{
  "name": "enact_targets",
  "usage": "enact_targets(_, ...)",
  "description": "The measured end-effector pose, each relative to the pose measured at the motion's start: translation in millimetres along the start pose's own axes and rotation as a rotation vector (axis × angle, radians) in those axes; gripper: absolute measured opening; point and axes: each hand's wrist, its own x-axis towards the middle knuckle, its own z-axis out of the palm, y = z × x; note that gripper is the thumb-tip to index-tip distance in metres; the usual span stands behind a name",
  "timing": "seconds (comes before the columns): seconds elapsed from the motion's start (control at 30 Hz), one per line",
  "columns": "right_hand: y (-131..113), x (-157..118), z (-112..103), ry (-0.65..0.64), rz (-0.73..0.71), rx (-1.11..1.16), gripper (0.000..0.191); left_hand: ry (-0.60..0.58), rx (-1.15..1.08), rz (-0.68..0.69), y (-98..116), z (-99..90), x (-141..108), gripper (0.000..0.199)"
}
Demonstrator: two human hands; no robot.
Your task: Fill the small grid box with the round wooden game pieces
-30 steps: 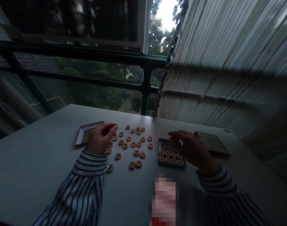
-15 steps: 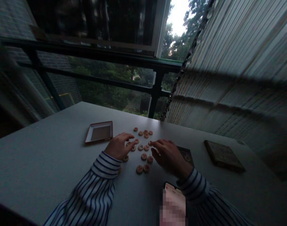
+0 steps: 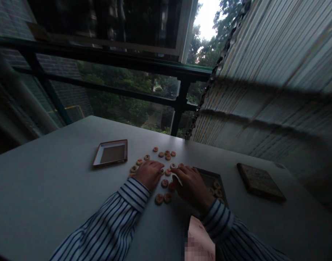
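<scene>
Round wooden Chinese chess pieces with red or dark characters lie loosely in the middle of the white table. My left hand is palm down among them, its fingertips closed around a dark-marked chess piece. My right hand has thumb and fingers apart, its index fingertip by another dark-marked piece. Its thumb partly covers a red piece. Beside the right hand is a shallow dark tray with several pieces inside, partly hidden by the hand and sleeve.
An open shallow box lid lies at the left. A brown carved-looking flat box rests at the right. Below my right wrist is a phone, partly blurred. Behind the table stand a railing and a striped curtain.
My left hand has moved right over the pieces, uncovering several on its left. My right hand stays near the same piece, and more of the tray's contents show. The view has shifted slightly.
</scene>
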Motion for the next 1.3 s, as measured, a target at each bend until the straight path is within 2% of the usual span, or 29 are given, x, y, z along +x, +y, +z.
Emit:
enact_targets(0.3,3.1,-1.6,1.1,0.004,0.006,0.012,0.026,0.028,0.005,0.015,2.5,5.6,1.8,0.030)
enact_targets(0.67,6.0,-0.9,3.8,0.013,-0.009,0.014,0.021,-0.040,0.005,0.012,-0.2,7.8,4.3,0.033)
enact_targets(0.93,5.6,-1.0,2.7,-0.003,-0.013,-0.001,0.021,-0.003,-0.022,0.041,-3.0,9.1,4.3,0.033)
enact_targets(1.3,5.5,0.2,3.6,-0.013,-0.017,-0.008,0.026,0.125,-0.049,0.056,-2.4,10.2,3.5,0.035)
